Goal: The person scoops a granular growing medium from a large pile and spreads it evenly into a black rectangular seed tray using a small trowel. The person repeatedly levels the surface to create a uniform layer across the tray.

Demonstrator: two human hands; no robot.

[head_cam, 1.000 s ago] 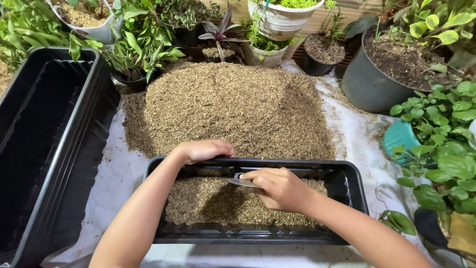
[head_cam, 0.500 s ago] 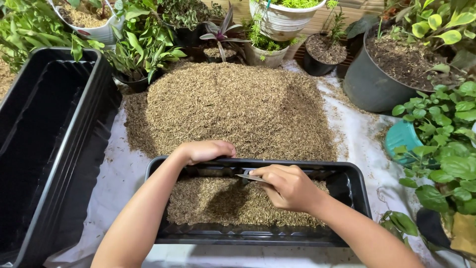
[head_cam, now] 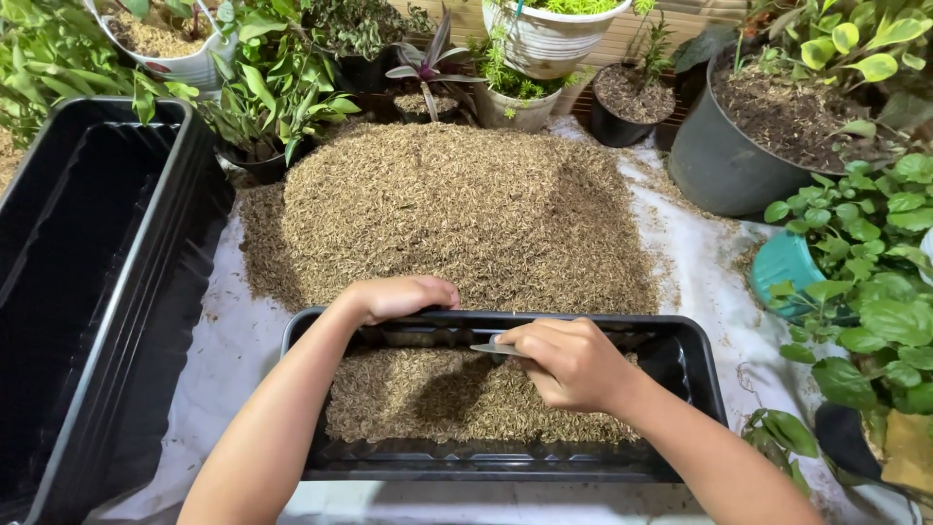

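A black rectangular planter box [head_cam: 700, 374] lies in front of me, partly filled with dry brown husk. My left hand [head_cam: 398, 297] rests over its far rim, fingers curled on the edge. Inside the box, just above the husk, my right hand [head_cam: 569, 362] grips a small grey flat tool [head_cam: 489, 348] whose tip points left. Right behind the box rises a big heap of the same brown husk [head_cam: 457, 209], spread on a white sheet [head_cam: 228, 340].
Stacked empty black planter boxes [head_cam: 107, 282] stand at the left. Potted plants line the back, with a white pot [head_cam: 549, 39] and a large dark pot of soil [head_cam: 748, 146] at the right. A teal object [head_cam: 782, 267] and leafy plants [head_cam: 875, 282] crowd the right edge.
My right hand with the tool has shifted slightly to the right and toward me inside the box. My left hand stays on the far rim.
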